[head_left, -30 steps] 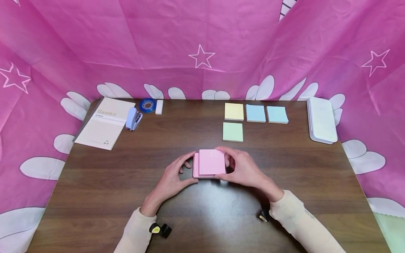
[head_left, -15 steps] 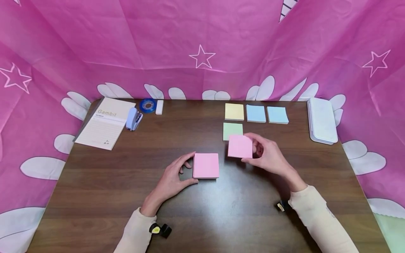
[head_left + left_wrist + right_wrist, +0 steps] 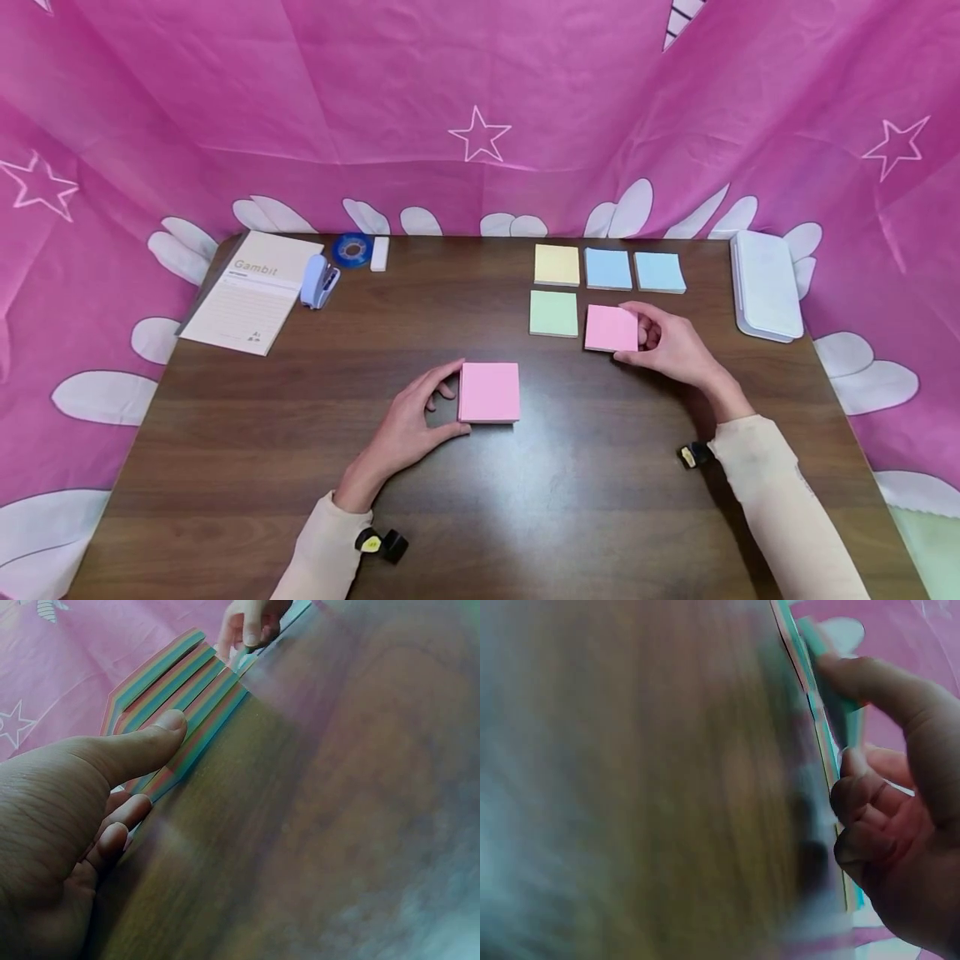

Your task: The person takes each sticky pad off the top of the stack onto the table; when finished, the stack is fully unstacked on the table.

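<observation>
A thick pink sticky-note pad lies on the dark wooden table near the middle. My left hand grips its left edge between thumb and fingers. In the left wrist view the thumb presses on the pad's striped side. My right hand pinches a thinner pink stack by its right edge, just right of a green pad. Whether this stack rests on the table I cannot tell. The right wrist view is blurred and shows curled fingers beside the stack's edge.
A yellow pad and two blue pads lie in a row at the back. A white case sits far right. At back left are a notepad, stapler, tape roll and eraser. Pink cloth surrounds the table.
My right hand lifted a thin stack off the pink pad and carried it back and right, to beside the green pad. The left hand stayed on the thick pad.
</observation>
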Demonstrator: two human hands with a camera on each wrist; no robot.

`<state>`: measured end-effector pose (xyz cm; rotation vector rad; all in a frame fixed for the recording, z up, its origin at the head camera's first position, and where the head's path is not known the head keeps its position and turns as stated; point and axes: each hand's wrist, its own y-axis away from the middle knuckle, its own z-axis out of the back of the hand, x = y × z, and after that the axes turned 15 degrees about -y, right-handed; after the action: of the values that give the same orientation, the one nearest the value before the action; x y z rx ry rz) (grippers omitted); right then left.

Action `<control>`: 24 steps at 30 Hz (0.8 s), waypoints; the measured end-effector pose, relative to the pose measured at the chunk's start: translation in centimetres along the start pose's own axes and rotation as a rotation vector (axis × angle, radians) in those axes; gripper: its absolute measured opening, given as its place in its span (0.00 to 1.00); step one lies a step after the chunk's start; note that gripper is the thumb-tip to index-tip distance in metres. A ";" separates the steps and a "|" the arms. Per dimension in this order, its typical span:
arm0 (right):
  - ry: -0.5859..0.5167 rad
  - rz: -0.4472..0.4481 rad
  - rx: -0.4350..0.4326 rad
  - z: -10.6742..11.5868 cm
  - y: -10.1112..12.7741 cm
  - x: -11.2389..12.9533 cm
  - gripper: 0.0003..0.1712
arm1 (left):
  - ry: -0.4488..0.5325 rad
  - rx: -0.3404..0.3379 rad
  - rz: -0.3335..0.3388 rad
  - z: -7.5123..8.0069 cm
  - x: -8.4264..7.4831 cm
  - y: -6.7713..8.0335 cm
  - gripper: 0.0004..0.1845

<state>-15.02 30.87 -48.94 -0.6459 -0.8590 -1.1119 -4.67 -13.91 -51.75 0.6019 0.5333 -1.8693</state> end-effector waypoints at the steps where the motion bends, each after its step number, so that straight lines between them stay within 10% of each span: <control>1: 0.016 -0.001 0.003 0.1 -0.1 -0.2 0.44 | 0.003 0.000 0.001 0.0 0.0 0.0 0.52; 24: 0.136 -0.039 0.011 0.1 -1.3 -0.2 0.48 | -0.003 0.006 0.021 -0.1 -0.1 0.0 0.52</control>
<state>-16.28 30.66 -49.01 -0.5399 -0.7626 -1.1715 -4.67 -13.80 -51.76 0.6061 0.5173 -1.8527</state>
